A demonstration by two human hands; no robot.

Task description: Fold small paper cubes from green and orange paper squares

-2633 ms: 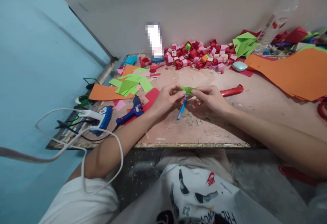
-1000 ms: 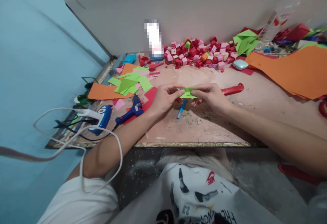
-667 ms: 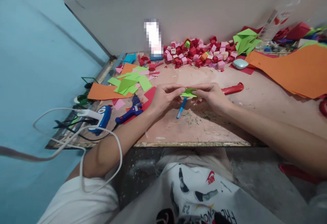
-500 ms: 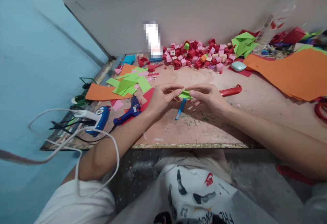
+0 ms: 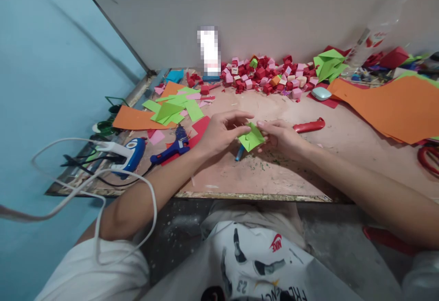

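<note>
A small square of folded green paper (image 5: 252,138) is held just above the table between both hands. My left hand (image 5: 224,129) pinches its left edge with the thumb, the index finger reaching over the top. On the other side, my right hand (image 5: 279,135) grips the right edge, thumb on the face and fingers behind. Creases show on the paper's surface. Beneath it lies a blue pen-like stick (image 5: 240,153), partly covered by the paper and the left hand. A red-handled tool (image 5: 310,126) rests right of my right hand, its far end hidden.
Many small red and pink paper cubes (image 5: 264,74) line the back. Green paper pieces (image 5: 171,109), a blue glue gun (image 5: 171,149) and a power adapter (image 5: 132,157) with loose cables lie left. Orange sheets (image 5: 387,109), a plastic bottle (image 5: 372,40) and red scissors handles (image 5: 428,159) are right.
The green paper has turned from nearly edge-on to show its square face, tilted toward me. My right hand has shifted slightly down and right; the view has moved a little.
</note>
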